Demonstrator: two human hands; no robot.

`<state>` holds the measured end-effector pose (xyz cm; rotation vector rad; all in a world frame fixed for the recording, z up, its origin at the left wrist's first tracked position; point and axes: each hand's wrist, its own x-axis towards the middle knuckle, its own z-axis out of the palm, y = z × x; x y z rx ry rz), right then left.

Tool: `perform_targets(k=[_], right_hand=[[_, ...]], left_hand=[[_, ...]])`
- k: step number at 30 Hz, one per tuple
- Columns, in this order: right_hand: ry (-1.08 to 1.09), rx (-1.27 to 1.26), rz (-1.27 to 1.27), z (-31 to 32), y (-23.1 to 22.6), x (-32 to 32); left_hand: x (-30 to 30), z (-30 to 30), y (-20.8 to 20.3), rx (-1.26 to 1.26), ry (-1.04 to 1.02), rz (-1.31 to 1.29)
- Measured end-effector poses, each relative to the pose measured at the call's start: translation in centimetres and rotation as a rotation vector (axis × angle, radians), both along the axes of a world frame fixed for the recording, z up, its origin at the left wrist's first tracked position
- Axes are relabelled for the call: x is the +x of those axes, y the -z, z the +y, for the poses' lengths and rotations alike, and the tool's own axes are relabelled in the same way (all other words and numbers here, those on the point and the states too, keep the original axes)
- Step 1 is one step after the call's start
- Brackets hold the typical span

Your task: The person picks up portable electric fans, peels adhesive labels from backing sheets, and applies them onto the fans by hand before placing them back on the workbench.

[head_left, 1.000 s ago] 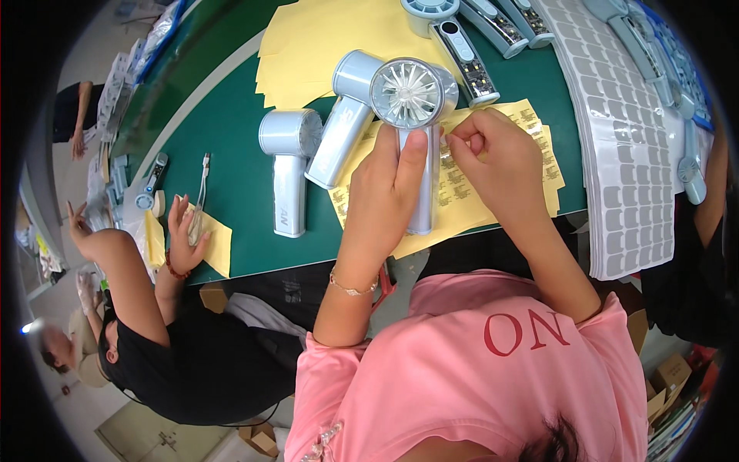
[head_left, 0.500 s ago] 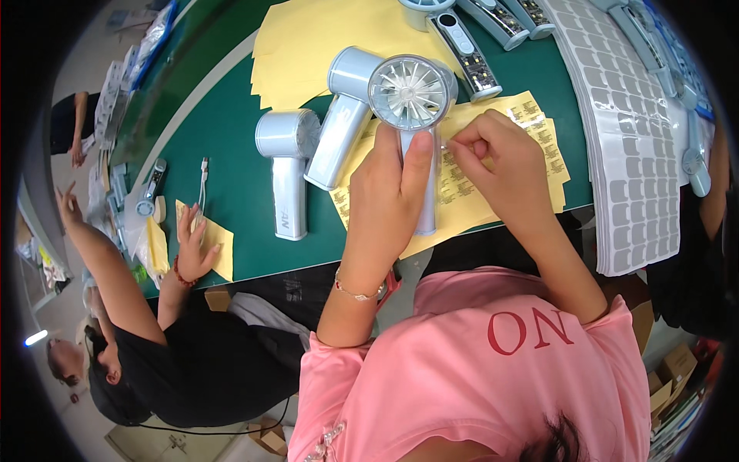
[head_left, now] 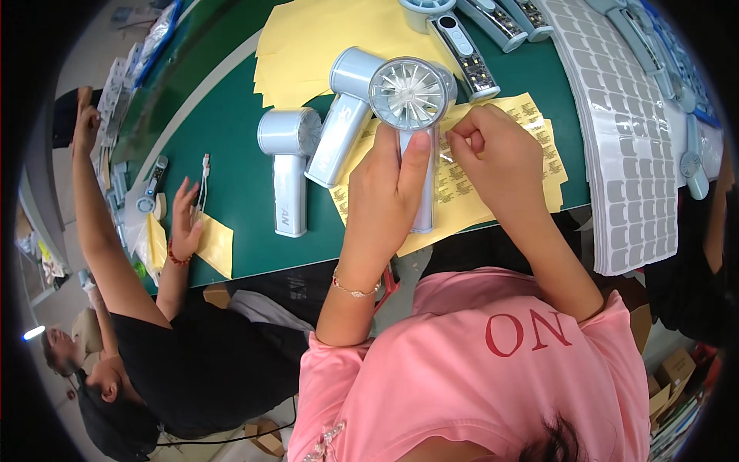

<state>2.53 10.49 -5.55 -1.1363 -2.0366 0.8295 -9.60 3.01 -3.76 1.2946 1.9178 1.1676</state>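
My left hand (head_left: pixel 382 185) is wrapped around the handle of a light blue handheld fan (head_left: pixel 408 93), its clear round grille turned up toward me. The thumb lies along the handle just under the fan head. To the right of that handle, my right hand (head_left: pixel 496 158) is closed in a pinch; whatever the fingertips hold is too small to make out. Beneath both hands lie yellow sheets of printed labels (head_left: pixel 462 189). Two more light blue fans rest to the left: one fan (head_left: pixel 339 115) leans close to the held one, and another fan (head_left: pixel 289 173) lies beyond it.
Blank yellow sheets (head_left: pixel 308 46) lie at the back. Fans with exposed circuit boards (head_left: pixel 466 58) are at the back right. A thick stack of white sheets with grey stickers (head_left: pixel 627 154) covers the table's right side. At left, a co-worker's hand (head_left: pixel 183 223) is beside a white cable (head_left: pixel 204 177).
My hands and the held fan have stayed almost in place. My right fingers have shifted slightly. On the left, the co-worker's arms and hands have moved.
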Motion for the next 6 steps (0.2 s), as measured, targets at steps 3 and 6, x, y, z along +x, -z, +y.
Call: perform_targets(k=[3, 6], right_hand=[[-0.007, 0.115, -0.155, 0.04, -0.23, -0.34], [-0.027, 0.173, -0.286, 0.09, -0.51, -0.69]], left_hand=[[0.07, -0.25, -0.34, 0.032, 0.007, -0.014], [0.08, -0.3, -0.72, -0.005, -0.003, 0.028]])
